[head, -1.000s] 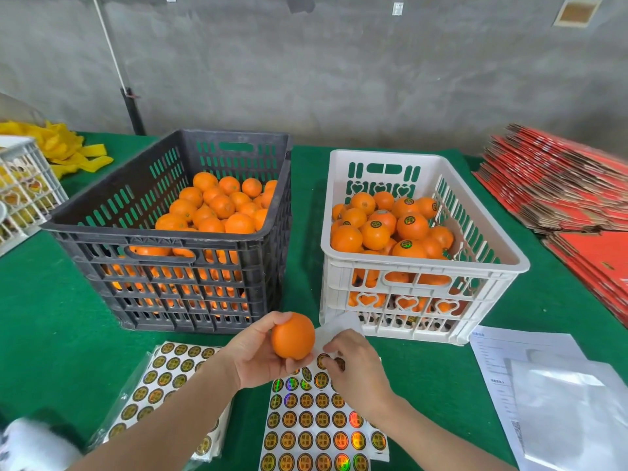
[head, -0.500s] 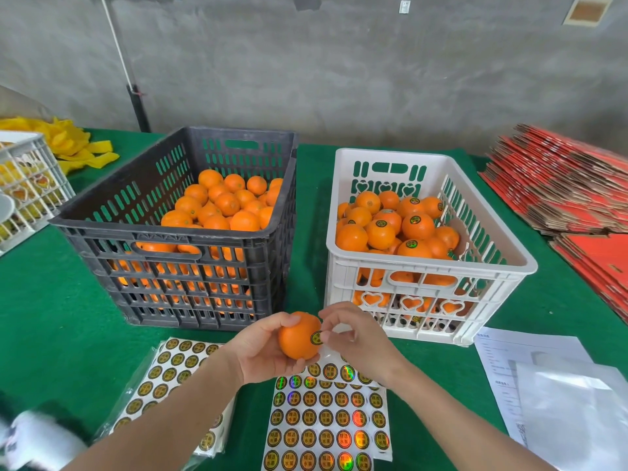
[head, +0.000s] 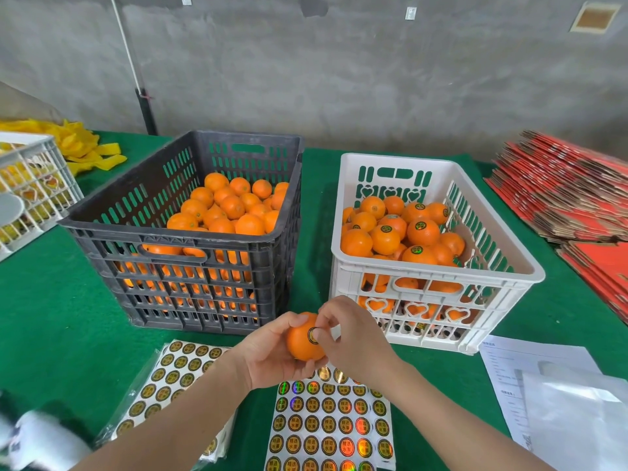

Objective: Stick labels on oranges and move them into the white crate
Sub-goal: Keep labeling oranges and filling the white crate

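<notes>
Though well apart from the hands on their far left, worth noting first: a small white basket (head: 30, 185) of yellowish fruit and a heap of yellow wrappers (head: 81, 147), both out of the way. Nearer, just left of the left forearm, a sleeved spare sheet (head: 170, 372) of stickers. Ahead and left of the hands, the black crate (head: 176, 232), heaped with unlabelled oranges (head: 231, 209), probably parked there as supply within easy reach. Left hand (head: 268, 355) curled round one orange (head: 300, 345) from below and behind, seemingly to offer bare peel rightward. Right hand (head: 353, 338) at that spot, thumb and forefinger pinching the round label (head: 312, 334) against the skin, likely seating it. Directly beneath both hands, the open sticker sheet (head: 329, 426), kept close for short reaches. Ahead and right of the right hand, the white crate (head: 435, 277), partly filled with labelled oranges (head: 421, 232); only its near wall to lift over. Further right, loose papers (head: 530, 365) and stacked red cartons (head: 571, 192), clear of the path.
</notes>
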A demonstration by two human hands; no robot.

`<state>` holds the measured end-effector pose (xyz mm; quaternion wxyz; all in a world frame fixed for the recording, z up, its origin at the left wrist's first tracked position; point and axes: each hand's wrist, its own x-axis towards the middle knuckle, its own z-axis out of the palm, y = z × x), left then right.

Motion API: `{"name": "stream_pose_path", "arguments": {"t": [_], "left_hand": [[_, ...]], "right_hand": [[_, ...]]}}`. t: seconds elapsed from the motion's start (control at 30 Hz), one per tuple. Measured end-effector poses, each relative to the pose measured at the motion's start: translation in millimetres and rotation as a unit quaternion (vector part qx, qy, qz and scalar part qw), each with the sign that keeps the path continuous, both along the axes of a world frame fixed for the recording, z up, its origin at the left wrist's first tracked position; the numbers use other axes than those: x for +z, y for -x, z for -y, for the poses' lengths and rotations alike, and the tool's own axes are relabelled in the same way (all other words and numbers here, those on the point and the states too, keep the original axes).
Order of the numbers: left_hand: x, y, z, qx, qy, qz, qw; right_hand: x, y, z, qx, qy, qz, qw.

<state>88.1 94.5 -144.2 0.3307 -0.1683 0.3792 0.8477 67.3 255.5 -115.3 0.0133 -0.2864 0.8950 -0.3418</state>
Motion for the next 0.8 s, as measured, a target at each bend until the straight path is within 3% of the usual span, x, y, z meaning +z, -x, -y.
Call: {"name": "stream_pose_path", "arguments": {"t": [0.2,0.43,0.5,0.57,0.63,0.7,0.8], "left_hand": [[7.3,-2.8,-3.4,0.007,-0.006,0.024,1.0],[20.1,7.6,-6.6,-0.015,0.056,-0.034,0.998],[24.7,13.2,-5.7,-0.045,0.079,-0.051,0.995],[28.6,18.8,-4.3,-0.063,0.125,-0.055,0.989],[33.9,21.7,-5.8,-0.051,0.17,-0.051,0.983],[39.3,22.3,-9.8,-0.04,0.201,-0.055,0.977],[39.7,24.2,-14.6,-0.024,0.252,-0.056,0.966]], "right_hand": [[11.6,8.5,-2.6,-0.024,0.061,0.083,0.994],[18.6,1.9,-4.3,0.062,0.031,0.061,0.996],[28.1,4.2,-9.3,0.044,0.044,0.043,0.997],[47.9,18.9,-19.1,-0.01,0.123,0.056,0.991],[67.2,52.4,-35.6,-0.09,0.19,0.007,0.978],[82.6,95.6,-54.0,-0.167,0.138,-0.058,0.975],[83.0,147.2,-73.3,-0.202,-0.026,0.022,0.979]]}}
